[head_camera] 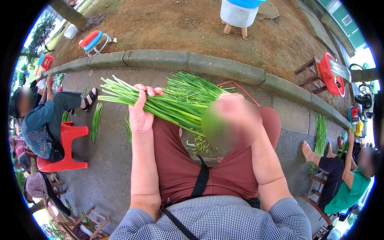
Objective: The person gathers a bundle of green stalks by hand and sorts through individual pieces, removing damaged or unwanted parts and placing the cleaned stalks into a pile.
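Note:
My left hand (141,111) is closed around a bundle of garlic chives (171,111), just behind their pale stem ends, which point left. The bundle lies across above my knees, with its leafy part running right. My right hand (232,111) is at that leafy end, but a blur covers most of it and its fingers cannot be made out. Beyond the bundle, a larger heap of chives (192,87) rests on the pavement. A red strip (241,88) curves out beside the heap. Short green and yellowish scraps (204,145) lie on the ground between my legs.
A stone kerb (159,59) crosses ahead, with bare soil past it. At left, a person (39,120) sits on a red plastic stool (67,144); at right, another (345,183) sits near chives (320,135). A red basin (330,75) stands on a wooden stool (312,73).

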`<move>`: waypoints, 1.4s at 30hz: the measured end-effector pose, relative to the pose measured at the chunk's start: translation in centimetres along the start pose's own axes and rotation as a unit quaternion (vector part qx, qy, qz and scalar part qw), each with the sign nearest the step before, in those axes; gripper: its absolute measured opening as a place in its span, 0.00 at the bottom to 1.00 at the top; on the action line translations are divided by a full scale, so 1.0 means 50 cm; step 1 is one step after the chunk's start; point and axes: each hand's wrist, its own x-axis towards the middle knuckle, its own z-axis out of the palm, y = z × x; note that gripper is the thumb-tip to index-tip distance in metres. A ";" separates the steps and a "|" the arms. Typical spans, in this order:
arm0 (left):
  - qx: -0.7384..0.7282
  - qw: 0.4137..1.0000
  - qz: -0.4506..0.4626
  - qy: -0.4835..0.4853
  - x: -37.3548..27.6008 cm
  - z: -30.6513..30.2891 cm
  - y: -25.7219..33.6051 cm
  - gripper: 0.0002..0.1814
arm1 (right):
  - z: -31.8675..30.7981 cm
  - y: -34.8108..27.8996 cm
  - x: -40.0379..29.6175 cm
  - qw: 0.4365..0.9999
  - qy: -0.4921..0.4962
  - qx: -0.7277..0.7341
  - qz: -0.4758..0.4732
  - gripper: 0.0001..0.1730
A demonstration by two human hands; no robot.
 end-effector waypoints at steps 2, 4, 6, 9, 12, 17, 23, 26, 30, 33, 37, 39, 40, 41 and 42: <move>0.007 1.000 -0.004 -0.006 0.000 0.000 0.000 0.05 | -0.001 0.009 0.001 0.999 0.017 -0.025 -0.025 0.04; -0.002 1.000 -0.013 -0.007 0.001 0.011 -0.001 0.05 | -0.004 0.016 0.002 0.997 0.033 -0.053 -0.055 0.04; -0.001 1.000 -0.023 -0.014 0.002 0.015 -0.002 0.05 | -0.004 0.025 0.006 0.992 0.060 -0.072 -0.081 0.03; 0.024 0.999 -0.040 -0.027 0.003 0.014 0.000 0.06 | -0.003 0.023 0.008 0.989 0.099 -0.095 -0.051 0.04; 0.052 0.997 -0.053 -0.033 0.001 0.013 0.004 0.07 | -0.006 0.002 0.009 0.989 0.114 -0.090 0.012 0.04; 0.051 0.996 -0.069 -0.032 -0.002 0.022 0.008 0.08 | -0.002 0.002 0.009 0.989 0.131 -0.014 0.065 0.03; 0.015 0.998 -0.048 -0.033 -0.002 0.023 0.008 0.08 | -0.015 0.024 0.009 0.939 0.162 0.265 0.148 0.07; 0.029 0.999 -0.035 -0.027 -0.003 0.015 0.004 0.08 | -0.034 0.006 0.003 0.919 0.113 0.348 0.146 0.05; 0.048 0.999 -0.021 -0.004 0.001 0.017 0.001 0.07 | -0.045 -0.011 -0.015 0.936 -0.016 0.338 0.096 0.05; 0.038 0.999 -0.003 0.018 0.003 0.008 -0.001 0.06 | -0.052 -0.028 -0.015 0.935 -0.152 0.296 0.123 0.06; 0.033 0.999 0.003 0.007 0.005 0.005 -0.002 0.07 | -0.031 -0.051 -0.013 0.921 -0.272 0.215 0.176 0.05; 0.028 1.000 0.003 0.013 0.007 0.005 -0.003 0.07 | -0.012 -0.026 -0.015 0.914 -0.315 0.190 0.171 0.07; 0.028 0.999 0.003 0.015 0.007 0.006 -0.004 0.07 | -0.007 -0.021 -0.017 0.917 -0.328 0.161 0.160 0.09; 0.028 0.999 0.002 0.017 0.008 0.007 -0.005 0.07 | -0.005 -0.018 -0.019 0.919 -0.327 0.156 0.155 0.08; 0.029 0.999 0.002 0.020 0.008 0.006 -0.005 0.07 | -0.001 -0.020 -0.018 0.921 -0.327 0.153 0.148 0.07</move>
